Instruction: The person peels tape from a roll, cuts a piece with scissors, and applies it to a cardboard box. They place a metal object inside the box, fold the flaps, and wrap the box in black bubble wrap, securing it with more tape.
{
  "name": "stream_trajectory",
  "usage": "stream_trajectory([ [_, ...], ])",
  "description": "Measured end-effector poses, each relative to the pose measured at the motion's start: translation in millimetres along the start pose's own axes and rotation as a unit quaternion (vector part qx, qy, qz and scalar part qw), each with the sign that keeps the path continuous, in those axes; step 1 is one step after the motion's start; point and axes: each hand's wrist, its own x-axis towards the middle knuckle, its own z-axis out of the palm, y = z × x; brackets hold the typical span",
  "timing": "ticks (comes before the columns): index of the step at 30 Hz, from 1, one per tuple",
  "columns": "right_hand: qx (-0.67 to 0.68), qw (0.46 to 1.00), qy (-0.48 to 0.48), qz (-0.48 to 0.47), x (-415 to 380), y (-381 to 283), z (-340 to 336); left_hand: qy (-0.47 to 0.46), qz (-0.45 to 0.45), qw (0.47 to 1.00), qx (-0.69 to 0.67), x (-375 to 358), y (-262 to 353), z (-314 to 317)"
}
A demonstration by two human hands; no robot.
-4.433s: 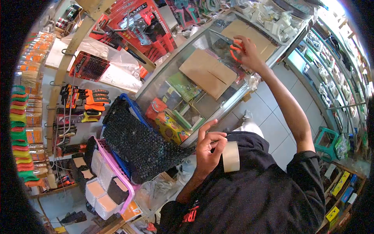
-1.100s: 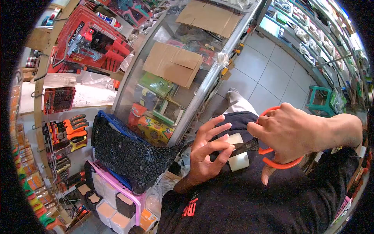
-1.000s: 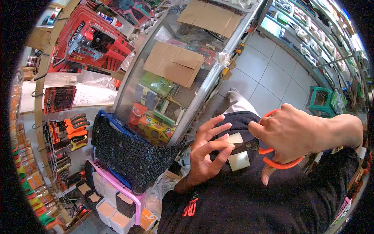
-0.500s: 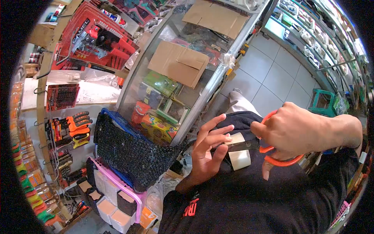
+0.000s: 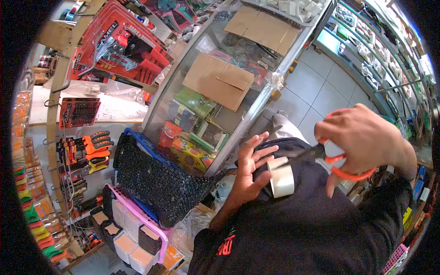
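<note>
From where I stand, the right hand (image 5: 366, 137) is closed through the orange grips of the scissors (image 5: 350, 175), whose blurred blades point toward the pale tape roll (image 5: 283, 178). That roll sits before the black shirt (image 5: 293, 229), against the thumb of the left hand (image 5: 250, 174); the other fingers fan out, and I can't tell whether it is pinched. Red letters on the shirt begin "TR". "CAMEL" reads on the big red pack (image 5: 130, 52), the small pack (image 5: 79, 112) and the hanging tools (image 5: 97, 143). An orange box (image 5: 172, 257) shows a "4".
</note>
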Motion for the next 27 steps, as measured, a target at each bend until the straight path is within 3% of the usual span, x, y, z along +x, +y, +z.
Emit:
stream_trajectory([
  [4, -0.002, 0.981, 0.047, 0.187, 16, 36, -4, -0.062, -0.006, 0.993, 0.096, 6, -26, -5],
  [6, -0.001, 0.967, 0.182, 0.177, 33, 77, 11, -0.096, 0.016, 0.977, 0.188, 9, -36, -6],
  [8, 0.039, 0.956, 0.214, 0.196, 62, 126, 17, -0.111, 0.036, 0.961, 0.251, 12, -45, -7],
  [10, 0.060, 0.947, 0.233, 0.211, 100, 180, 22, -0.105, -0.009, 0.965, 0.242, 12, -46, -7],
  [12, 0.092, 0.922, 0.316, 0.206, 141, 219, 32, -0.093, -0.028, 0.969, 0.229, 11, -50, -8],
  [13, 0.092, 0.912, 0.319, 0.240, 160, 226, 29, -0.083, -0.024, 0.971, 0.221, 10, -52, -9],
  [17, -0.016, 0.903, 0.372, 0.216, 229, 265, 32, 0.010, 0.046, 0.994, 0.094, -1, -45, -10],
  [22, -0.116, 0.903, 0.324, 0.256, 276, 237, 19, 0.166, 0.280, 0.924, 0.199, -29, -3, -29],
  [24, -0.095, 0.917, 0.333, 0.196, 309, 292, 39, 0.213, 0.305, 0.893, 0.254, -48, 21, -33],
  [27, -0.110, 0.896, 0.386, 0.191, 286, 221, 20, 0.243, 0.335, 0.870, 0.267, -69, 37, -34],
])
